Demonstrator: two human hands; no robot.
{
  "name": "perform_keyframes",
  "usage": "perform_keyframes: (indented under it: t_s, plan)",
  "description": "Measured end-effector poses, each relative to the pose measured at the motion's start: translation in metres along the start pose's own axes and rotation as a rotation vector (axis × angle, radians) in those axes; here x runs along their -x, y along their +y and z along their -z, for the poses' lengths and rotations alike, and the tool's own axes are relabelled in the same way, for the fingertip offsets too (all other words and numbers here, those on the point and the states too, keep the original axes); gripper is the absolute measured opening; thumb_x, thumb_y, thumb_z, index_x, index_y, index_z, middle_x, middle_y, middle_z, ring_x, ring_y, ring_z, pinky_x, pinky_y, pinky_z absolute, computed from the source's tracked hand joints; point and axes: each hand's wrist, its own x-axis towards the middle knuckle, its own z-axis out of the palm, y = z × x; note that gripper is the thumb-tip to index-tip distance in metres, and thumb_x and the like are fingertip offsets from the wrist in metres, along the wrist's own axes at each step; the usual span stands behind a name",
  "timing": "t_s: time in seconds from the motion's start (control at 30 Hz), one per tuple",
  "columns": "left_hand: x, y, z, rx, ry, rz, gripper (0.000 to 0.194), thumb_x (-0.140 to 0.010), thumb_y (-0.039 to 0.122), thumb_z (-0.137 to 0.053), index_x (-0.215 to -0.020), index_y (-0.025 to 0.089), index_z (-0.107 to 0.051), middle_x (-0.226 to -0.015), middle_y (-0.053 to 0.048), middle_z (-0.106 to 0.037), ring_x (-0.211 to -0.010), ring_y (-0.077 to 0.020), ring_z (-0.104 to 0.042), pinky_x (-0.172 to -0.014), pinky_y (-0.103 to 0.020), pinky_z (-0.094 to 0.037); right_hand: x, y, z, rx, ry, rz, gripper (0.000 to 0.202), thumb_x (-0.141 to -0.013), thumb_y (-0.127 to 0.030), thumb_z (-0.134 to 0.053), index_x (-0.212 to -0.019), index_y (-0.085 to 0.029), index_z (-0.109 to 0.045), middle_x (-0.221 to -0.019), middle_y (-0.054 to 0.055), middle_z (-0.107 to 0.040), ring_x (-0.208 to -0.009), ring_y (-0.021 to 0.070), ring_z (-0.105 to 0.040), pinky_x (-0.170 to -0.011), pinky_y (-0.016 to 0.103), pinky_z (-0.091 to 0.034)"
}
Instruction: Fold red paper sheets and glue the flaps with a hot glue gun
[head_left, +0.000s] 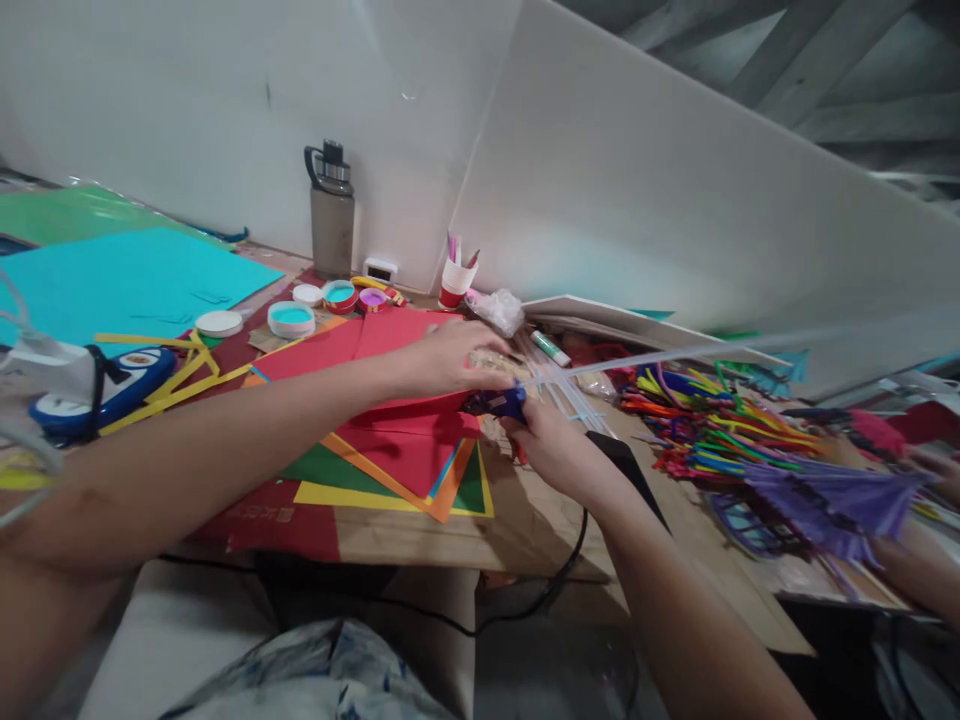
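Note:
My right hand (553,445) is wrapped round a blue hot glue gun (504,402), whose far end is partly hidden. A long translucent glue stick (675,354) runs out of its back toward the right. My left hand (454,358) curls over a small tan, patterned piece (487,360) just in front of the glue gun; fingers cover much of it, so I cannot make out its kind. Below the left hand lies a red paper sheet (405,455), on top of orange, green and yellow sheets.
Paint pots (291,320), a grey bottle (332,225) and a paper cup (456,282) stand along the wall. Colourful pipe cleaners (720,420) lie right, near another person's hand (919,570) and a purple pleated piece (832,495). A black cord (517,618) hangs off the front edge.

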Motion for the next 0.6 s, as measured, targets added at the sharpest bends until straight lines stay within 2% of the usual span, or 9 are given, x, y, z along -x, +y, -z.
perform_keyframes:
  t_s: [0.03,0.1,0.13,0.17,0.23,0.3,0.37,0.47,0.6]
  plan:
    - [0.015,-0.008,0.003,-0.046,-0.022,0.066,0.051,-0.081,0.055,-0.053,-0.119,0.021,-0.057,-0.126,-0.007,-0.056,-0.120,-0.0258,-0.045,-0.098,-0.038,-0.033,0.002,0.000,0.002,0.021,-0.016,-0.030,0.026,-0.091,-0.032,-0.040,-0.100,-0.015,-0.058,-0.091,0.014,-0.066,-0.080,0.0252,-0.060,-0.066,0.032,-0.041]
    - [0.046,-0.027,0.008,-0.141,-0.122,0.173,0.065,-0.069,0.061,-0.061,-0.119,0.020,-0.055,-0.124,-0.010,-0.056,-0.114,-0.0294,-0.048,-0.093,-0.039,-0.037,0.005,0.002,0.004,0.057,-0.016,-0.058,0.025,-0.091,-0.033,-0.040,-0.098,-0.015,-0.057,-0.089,0.014,-0.065,-0.079,0.0252,-0.060,-0.063,0.031,-0.039]
    - [0.059,-0.036,0.010,-0.181,-0.174,0.203,0.066,-0.065,0.061,-0.065,-0.116,0.019,-0.056,-0.120,-0.010,-0.057,-0.110,-0.0295,-0.050,-0.090,-0.039,-0.039,0.006,0.002,0.004,0.066,-0.009,-0.061,0.024,-0.091,-0.032,-0.040,-0.098,-0.016,-0.056,-0.091,0.014,-0.065,-0.081,0.0254,-0.060,-0.063,0.030,-0.038]
    - [0.071,-0.045,0.011,-0.209,-0.208,0.215,0.062,-0.064,0.057,-0.066,-0.113,0.019,-0.057,-0.116,-0.010,-0.059,-0.105,-0.0284,-0.052,-0.088,-0.037,-0.040,0.006,0.001,0.004,0.070,-0.004,-0.062,0.023,-0.091,-0.032,-0.040,-0.097,-0.016,-0.056,-0.092,0.014,-0.065,-0.083,0.0256,-0.060,-0.064,0.030,-0.038]
    - [0.086,-0.060,0.013,-0.215,-0.247,0.202,0.038,-0.072,0.043,-0.061,-0.101,0.019,-0.062,-0.108,-0.008,-0.063,-0.098,-0.0237,-0.057,-0.084,-0.033,-0.041,0.006,-0.001,0.002,0.061,-0.001,-0.055,0.023,-0.091,-0.032,-0.040,-0.095,-0.016,-0.055,-0.094,0.015,-0.065,-0.087,0.0259,-0.059,-0.066,0.030,-0.038]
    - [0.092,-0.070,0.016,-0.229,-0.215,0.261,0.025,-0.078,0.036,-0.053,-0.092,0.019,-0.065,-0.095,-0.006,-0.068,-0.086,-0.0207,-0.061,-0.075,-0.030,-0.043,0.005,-0.006,-0.001,0.033,-0.011,-0.033,0.023,-0.091,-0.032,-0.040,-0.095,-0.015,-0.056,-0.094,0.015,-0.065,-0.088,0.0255,-0.059,-0.068,0.030,-0.038]
    - [0.090,-0.076,0.019,-0.214,-0.147,0.331,0.025,-0.081,0.036,-0.050,-0.087,0.020,-0.067,-0.086,-0.004,-0.070,-0.079,-0.0192,-0.062,-0.070,-0.028,-0.043,0.004,-0.012,-0.003,-0.008,-0.024,-0.020,0.023,-0.091,-0.031,-0.040,-0.098,-0.016,-0.056,-0.096,0.015,-0.065,-0.089,0.0247,-0.060,-0.068,0.029,-0.039]
    - [0.087,-0.084,0.018,-0.105,-0.039,0.384,0.024,-0.079,0.039,-0.053,-0.084,0.020,-0.067,-0.083,-0.002,-0.071,-0.075,-0.0176,-0.063,-0.068,-0.027,-0.044,0.003,-0.018,-0.006,-0.038,-0.024,-0.046,0.023,-0.091,-0.029,-0.040,-0.102,-0.015,-0.056,-0.099,0.015,-0.066,-0.089,0.0239,-0.061,-0.068,0.029,-0.039]
    - [0.092,-0.093,0.008,0.098,0.054,0.436,0.024,-0.076,0.041,-0.058,-0.081,0.019,-0.066,-0.081,-0.001,-0.071,-0.075,-0.0166,-0.063,-0.068,-0.025,-0.046,0.002,-0.019,-0.008,-0.050,0.003,-0.043,0.022,-0.091,-0.028,-0.042,-0.100,-0.015,-0.057,-0.098,0.014,-0.067,-0.089,0.0244,-0.062,-0.068,0.029,-0.040]
